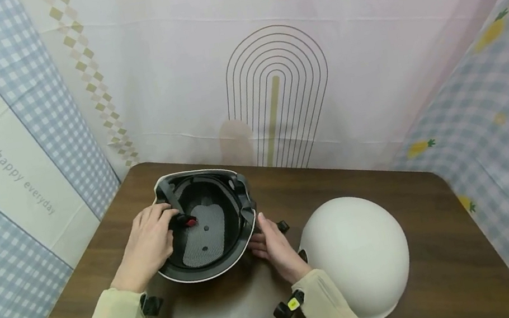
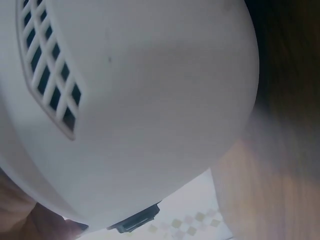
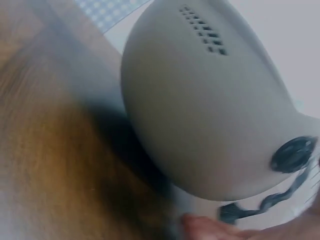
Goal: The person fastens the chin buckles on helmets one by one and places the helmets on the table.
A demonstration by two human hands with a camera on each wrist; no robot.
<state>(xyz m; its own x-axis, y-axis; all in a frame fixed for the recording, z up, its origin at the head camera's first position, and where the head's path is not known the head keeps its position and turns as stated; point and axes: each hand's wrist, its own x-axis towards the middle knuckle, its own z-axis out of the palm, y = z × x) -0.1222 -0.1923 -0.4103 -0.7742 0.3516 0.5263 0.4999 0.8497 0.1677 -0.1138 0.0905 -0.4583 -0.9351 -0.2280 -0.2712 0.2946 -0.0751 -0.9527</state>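
A white helmet (image 1: 213, 271) is tipped with its black padded inside facing up, and its vented outer shell fills the left wrist view. My left hand (image 1: 149, 243) reaches over its left rim. Its thumb and fingertips pinch the black chin-strap buckle (image 1: 182, 221), which has a red part. At the helmet's right side, my right hand (image 1: 274, 246) has its fingers extended under the shell and its thumb beside the rim. Near that thumb hangs a black strap end (image 1: 283, 226), seen below a round black knob (image 3: 292, 154) in the right wrist view.
A second white helmet (image 1: 359, 257) lies dome up, close to my right forearm. Both helmets are on a brown wooden table (image 1: 456, 260). Patterned cloth (image 1: 169, 83) hangs behind the table and along both sides.
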